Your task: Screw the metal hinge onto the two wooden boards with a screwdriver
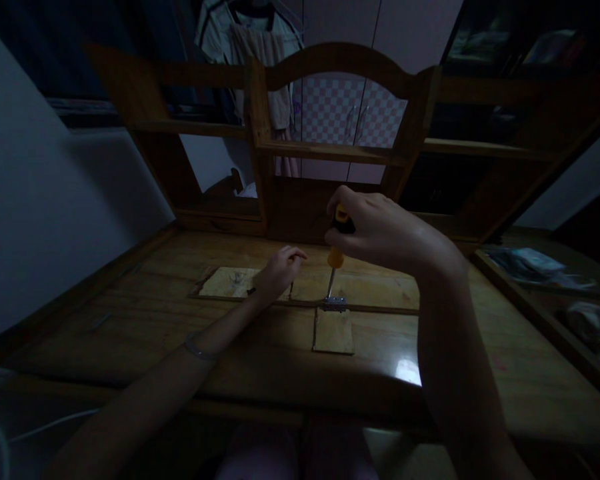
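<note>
My right hand (365, 223) is wrapped round the yellow and black handle of a screwdriver (336, 258). Its metal shaft points down, slightly tilted, and the tip meets a small metal hinge (335, 304). The hinge sits where a long wooden strip (375, 288) borders a small square wooden piece (333, 332). To the left, my left hand (281, 272) rests at the strip with its fingers loosely bent and pointing right; nothing shows in them. Bare, darker patches mark the strip's left part (225, 283).
All this lies on a wooden desktop (260, 360). A wooden shelf frame (325, 155) with an arched top rises behind it. Clothes (265, 53) hang beyond, before a pink cabinet (335, 110). Plastic-wrapped items (535, 261) lie at the right. A white cable (55, 423) runs at lower left.
</note>
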Demonstrator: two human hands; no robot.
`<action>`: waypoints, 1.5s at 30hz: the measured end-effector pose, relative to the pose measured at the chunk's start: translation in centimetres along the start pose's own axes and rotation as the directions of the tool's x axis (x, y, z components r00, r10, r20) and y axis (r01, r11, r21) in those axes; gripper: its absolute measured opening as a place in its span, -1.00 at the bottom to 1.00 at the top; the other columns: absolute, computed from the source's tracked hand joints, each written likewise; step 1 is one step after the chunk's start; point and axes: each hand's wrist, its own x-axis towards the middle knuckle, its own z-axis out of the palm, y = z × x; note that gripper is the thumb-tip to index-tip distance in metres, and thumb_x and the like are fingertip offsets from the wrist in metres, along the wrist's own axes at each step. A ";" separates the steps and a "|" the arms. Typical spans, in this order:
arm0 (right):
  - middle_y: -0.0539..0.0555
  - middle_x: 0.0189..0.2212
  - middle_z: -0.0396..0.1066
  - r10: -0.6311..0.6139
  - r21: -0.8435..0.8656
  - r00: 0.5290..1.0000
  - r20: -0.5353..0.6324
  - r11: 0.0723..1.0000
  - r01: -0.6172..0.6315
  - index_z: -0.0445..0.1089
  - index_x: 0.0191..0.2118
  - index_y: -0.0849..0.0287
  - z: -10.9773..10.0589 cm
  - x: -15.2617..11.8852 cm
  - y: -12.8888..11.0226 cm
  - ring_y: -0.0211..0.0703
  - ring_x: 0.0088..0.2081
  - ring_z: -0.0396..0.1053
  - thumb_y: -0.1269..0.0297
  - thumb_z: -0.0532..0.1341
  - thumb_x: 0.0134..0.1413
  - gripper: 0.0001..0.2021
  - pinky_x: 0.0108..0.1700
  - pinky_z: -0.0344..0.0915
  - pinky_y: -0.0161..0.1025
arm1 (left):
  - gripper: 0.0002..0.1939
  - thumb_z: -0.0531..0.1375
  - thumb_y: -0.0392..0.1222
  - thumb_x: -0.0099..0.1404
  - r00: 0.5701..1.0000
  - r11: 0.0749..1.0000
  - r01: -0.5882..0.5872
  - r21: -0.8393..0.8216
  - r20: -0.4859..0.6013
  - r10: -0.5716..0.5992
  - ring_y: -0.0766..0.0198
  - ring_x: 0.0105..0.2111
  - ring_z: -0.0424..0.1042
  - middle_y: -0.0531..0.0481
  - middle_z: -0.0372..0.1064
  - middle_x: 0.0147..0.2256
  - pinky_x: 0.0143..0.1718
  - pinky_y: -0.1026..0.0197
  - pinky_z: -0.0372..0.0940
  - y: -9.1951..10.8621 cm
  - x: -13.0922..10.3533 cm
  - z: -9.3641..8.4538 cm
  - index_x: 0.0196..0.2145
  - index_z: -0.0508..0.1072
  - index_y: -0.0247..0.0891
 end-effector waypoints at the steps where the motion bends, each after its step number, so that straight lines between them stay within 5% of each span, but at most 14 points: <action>1: 0.18 -0.19 0.47 -0.004 -0.001 1.000 -0.002 1.000 0.004 0.32 -0.02 0.19 0.1 0.0 0.0 0.03 -0.13 0.41 0.18 0.14 0.18 -0.70 -0.10 0.25 -0.13 | -0.75 0.04 -0.31 0.33 1.000 1.000 0.019 -0.010 0.006 -0.019 0.22 -0.17 0.48 -0.03 0.51 -0.23 -0.05 0.21 0.31 -0.2 0.1 0.1 -0.27 0.54 -0.23; 8: 0.18 -0.23 0.48 0.047 -0.051 0.999 0.007 0.998 -0.046 0.32 -0.03 0.15 -0.4 -0.4 -0.3 0.07 -0.20 0.43 0.05 0.15 0.20 -0.66 -0.15 0.24 -0.10 | -0.74 0.05 -0.30 0.29 0.991 0.989 0.128 -0.080 0.059 -0.123 0.20 -0.18 0.52 -0.03 0.57 -0.24 -0.09 0.21 0.35 -0.7 0.1 0.3 -0.27 0.56 -0.23; 13: 0.17 -0.13 0.46 -0.017 0.000 1.000 0.005 1.000 0.017 0.35 -0.15 0.15 -0.5 -0.2 -0.1 0.03 -0.09 0.40 0.18 0.13 0.18 -0.80 -0.05 0.22 -0.11 | -0.72 0.05 -0.29 0.26 0.976 0.972 0.194 -0.130 0.129 -0.178 0.22 -0.29 0.53 -0.03 0.57 -0.33 -0.22 0.25 0.36 -0.7 -0.1 0.3 -0.29 0.58 -0.24; 22: 0.22 -0.25 0.48 0.051 -0.142 0.997 -0.059 0.988 -0.059 0.31 -0.04 0.22 0.1 -0.2 -0.8 0.09 -0.20 0.43 0.02 0.09 0.24 -0.63 -0.18 0.21 -0.12 | -0.73 0.06 -0.29 0.23 0.971 0.969 0.215 -0.122 0.129 -0.199 0.23 -0.33 0.52 -0.04 0.56 -0.37 -0.25 0.26 0.35 -0.2 0.0 0.1 -0.33 0.58 -0.27; 31: 0.21 -0.24 0.48 0.036 -0.093 0.998 -0.049 0.995 -0.040 0.35 -0.10 0.20 0.2 0.1 -0.1 0.05 -0.17 0.44 0.14 0.06 0.27 -0.74 -0.14 0.23 -0.13 | -0.72 0.05 -0.27 0.23 0.970 0.967 0.229 -0.113 0.115 -0.216 0.22 -0.37 0.51 -0.06 0.56 -0.41 -0.33 0.27 0.33 0.1 -0.1 -0.1 -0.35 0.58 -0.28; 35: 0.24 -0.22 0.49 0.060 -0.117 0.997 -0.055 0.991 -0.067 0.36 -0.08 0.21 0.1 0.1 -0.1 0.11 -0.15 0.44 0.04 0.09 0.24 -0.65 -0.12 0.24 -0.08 | -0.71 0.04 -0.28 0.23 0.972 0.970 0.221 -0.100 0.100 -0.211 0.23 -0.37 0.51 -0.05 0.56 -0.41 -0.32 0.27 0.33 -0.2 -0.1 -0.1 -0.35 0.58 -0.28; 45: 0.18 -0.24 0.50 0.021 -0.011 0.999 -0.032 1.000 -0.021 0.36 -0.11 0.17 -0.1 0.0 0.0 0.03 -0.16 0.44 0.16 0.09 0.22 -0.76 -0.14 0.24 -0.14 | -0.73 0.04 -0.26 0.19 0.947 0.917 0.321 -0.238 0.074 -0.313 0.29 -0.47 0.47 -0.05 0.51 -0.47 -0.43 0.31 0.31 -2.4 0.3 0.7 -0.39 0.56 -0.30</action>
